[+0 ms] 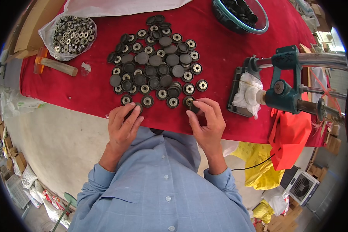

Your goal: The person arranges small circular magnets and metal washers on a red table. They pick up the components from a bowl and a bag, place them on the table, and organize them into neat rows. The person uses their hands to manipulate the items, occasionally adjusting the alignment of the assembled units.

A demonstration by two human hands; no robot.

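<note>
Close to the table's front edge, my left hand point(124, 124) pinches a black round cap point(139, 108) between thumb and fingers. My right hand point(208, 123) grips another black cap point(193, 108) at its fingertips, beside a cap with a metal bearing point(188, 101) set in it. Ahead of both hands spreads a cluster of black caps on the red cloth point(92, 94). Some show a shiny bearing in the middle, like the one point(147, 101) nearest the left hand; others show a plain dark face point(155, 60). A few lie stacked or tilted.
A clear bag of metal bearings point(74, 36) stands at the far left, with a wooden-handled mallet point(58, 66) below it. At the far right is a bowl of black parts point(241, 15). A green press point(281, 88) occupies the right side; a red bag point(291, 135) hangs nearby.
</note>
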